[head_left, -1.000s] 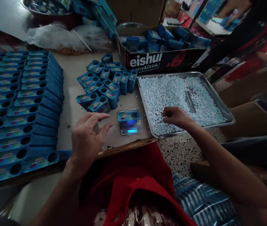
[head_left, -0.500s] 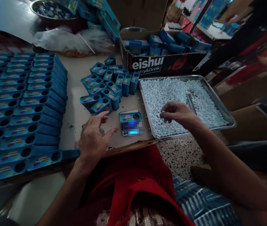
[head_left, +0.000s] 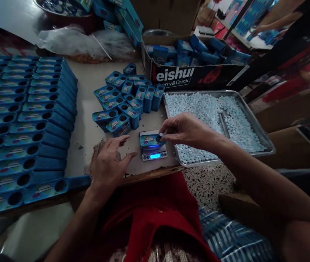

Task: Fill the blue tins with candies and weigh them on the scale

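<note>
A small digital scale [head_left: 155, 156] with a lit blue display sits near the table's front edge. On it stands a blue candy box [head_left: 149, 140] with a round hole in its top. My right hand [head_left: 184, 129] is over the hole, thumb and fingers pinching a small pale candy [head_left: 161, 135]. To the left of the scale my left hand [head_left: 109, 162] hovers with fingers apart and nothing in them. A metal tray [head_left: 270, 147] of pale blue and white candies [head_left: 198, 105] lies to the right, with a metal scoop [head_left: 224, 124] resting in it.
Rows of blue boxes [head_left: 42, 116] fill the left side of the table. Several loose boxes [head_left: 127, 94] stand behind the scale. A black carton [head_left: 198, 74] holds more boxes, with a plastic bag [head_left: 89, 45] to its left. Another person's arm [head_left: 277, 23] shows at the upper right.
My right hand has moved left from above the tray to the hole of the box on the scale. My left hand stays nearly in place, still open.
</note>
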A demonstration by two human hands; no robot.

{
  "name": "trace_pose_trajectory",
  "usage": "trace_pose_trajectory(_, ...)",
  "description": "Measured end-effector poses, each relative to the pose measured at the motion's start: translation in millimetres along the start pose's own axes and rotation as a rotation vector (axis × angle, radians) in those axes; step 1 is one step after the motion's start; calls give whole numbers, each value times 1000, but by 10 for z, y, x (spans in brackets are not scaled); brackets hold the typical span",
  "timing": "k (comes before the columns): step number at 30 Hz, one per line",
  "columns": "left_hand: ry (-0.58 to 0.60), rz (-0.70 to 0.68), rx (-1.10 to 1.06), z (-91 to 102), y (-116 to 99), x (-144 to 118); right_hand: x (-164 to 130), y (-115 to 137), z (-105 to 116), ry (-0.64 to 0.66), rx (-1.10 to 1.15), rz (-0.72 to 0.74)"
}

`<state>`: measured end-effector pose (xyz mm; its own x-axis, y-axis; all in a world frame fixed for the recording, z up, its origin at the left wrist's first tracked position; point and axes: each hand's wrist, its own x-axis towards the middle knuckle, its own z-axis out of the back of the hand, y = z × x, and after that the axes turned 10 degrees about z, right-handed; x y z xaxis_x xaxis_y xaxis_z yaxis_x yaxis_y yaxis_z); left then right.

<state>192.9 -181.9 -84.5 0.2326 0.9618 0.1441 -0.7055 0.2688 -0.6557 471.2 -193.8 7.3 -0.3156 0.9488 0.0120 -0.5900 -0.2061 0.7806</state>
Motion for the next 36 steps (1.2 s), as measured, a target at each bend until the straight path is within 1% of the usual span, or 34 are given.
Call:
trace_pose_trajectory(2, 5, -14, -23, 11, -19, 22, 22, -18, -37, 18, 12, -20)
trace_pose_trajectory(5, 8, -49, -72, 23, -109, 84, 38, -50, -101, 25, 179, -84)
trace_pose_trajectory(7, 13, -65, -69, 8, -202, 143, 25, -97, -107, -21, 261, -101)
trace_pose_trajectory(8, 15, -78, -61, -12, -255, 176, 5, -141, -86, -64, 262, -103)
trace_pose_trajectory(10, 36, -140, -50, -80, -366, 246, -67, -279, 6, -167, 149, -116)
trace_pose_trajectory(12, 117, -254, -32, -168, -473, 308, -159, -460, 132, -222, -132, -176)
trace_pose_trajectory(14, 222, -360, 21, -231, -556, 341, -212, -614, 215, -202, -454, -205)
trace_pose_trajectory(15, 251, -389, 58, -237, -581, 339, -205, -654, 215, -184, -564, -170)
trace_pose_trajectory(16, 263, -401, 97, -218, -591, 321, -169, -659, 179, -174, -617, -101)
trace_pose_trajectory(18, 239, -386, 164, -102, -561, 241, -6, -564, 10, -192, -601, 101)
trace_pose_trajectory(20, 174, -333, 202, 114, -459, 130, 261, -375, -237, -195, -601, 287)
trace_pose_trajectory(22, 86, -253, 230, 390, -290, 37, 573, -187, -482, -140, -705, 403)
trace_pose_trajectory(24, 4, -173, 262, 677, -70, -4, 855, -70, -675, -62, -831, 447)
trace_pose_trajectory(25, -14, -144, 283, 810, 53, -4, 965, -43, -746, -32, -875, 449)
trace_pose_trajectory(27, -2, -116, 334, 1040, 313, 24, 1102, -29, -840, 9, -929, 456)
trace_pose_trajectory(29, 56, -113, 378, 1213, 575, 66, 1131, -29, -871, 24, -948, 459)
trace_pose_trajectory(31, 107, -121, 395, 1328, 819, 99, 1060, -2, -830, 20, -926, 439)
trace_pose_trajectory(34, 153, -140, 371, 1391, 1092, 98, 796, 95, -638, -13, -857, 351)
trace_pose_trajectory(36, 152, -165, 366, 1362, 1186, 44, 552, 155, -479, -33, -833, 257)
